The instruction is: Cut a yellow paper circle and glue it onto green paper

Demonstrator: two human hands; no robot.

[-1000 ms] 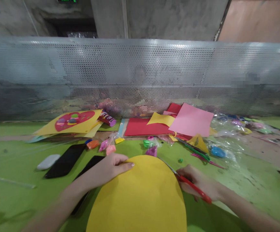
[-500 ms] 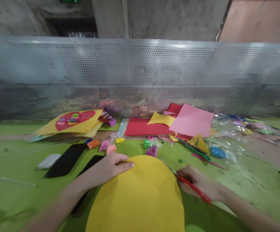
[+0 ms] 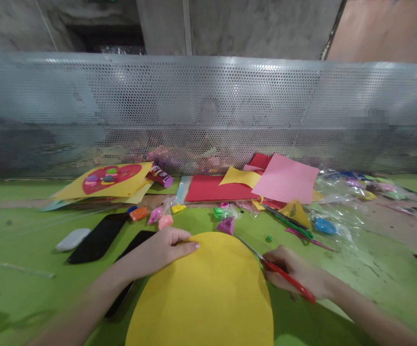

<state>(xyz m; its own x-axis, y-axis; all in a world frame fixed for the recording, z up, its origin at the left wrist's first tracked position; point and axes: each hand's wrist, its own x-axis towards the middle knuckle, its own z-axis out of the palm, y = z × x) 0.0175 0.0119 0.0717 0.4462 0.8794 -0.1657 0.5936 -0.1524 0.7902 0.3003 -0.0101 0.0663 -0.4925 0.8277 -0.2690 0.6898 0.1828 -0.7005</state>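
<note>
A large sheet of yellow paper [image 3: 208,288] with a rounded top edge fills the lower middle of the view. My left hand [image 3: 168,247] grips its upper left edge, thumb on top and the fingers partly hidden. In my right hand [image 3: 289,269] is a pair of red-handled scissors [image 3: 284,276], the fingers wrapped round the handles. The scissor blades lie along the paper's upper right edge, pointing up and left. A purple clay packet [image 3: 226,225] sits just beyond the blade tips.
Two black phones [image 3: 98,239] and a white case [image 3: 73,239] lie at left. Behind are a yellow card with a red heart [image 3: 67,191], red paper [image 3: 219,188], pink paper [image 3: 287,179] and green-handled scissors [image 3: 298,229]. A perforated metal panel [image 3: 208,86] stands across the back.
Very little differs. The yellow paper's lower part has shifted slightly left, and the red scissor handles have moved a touch to the right.
</note>
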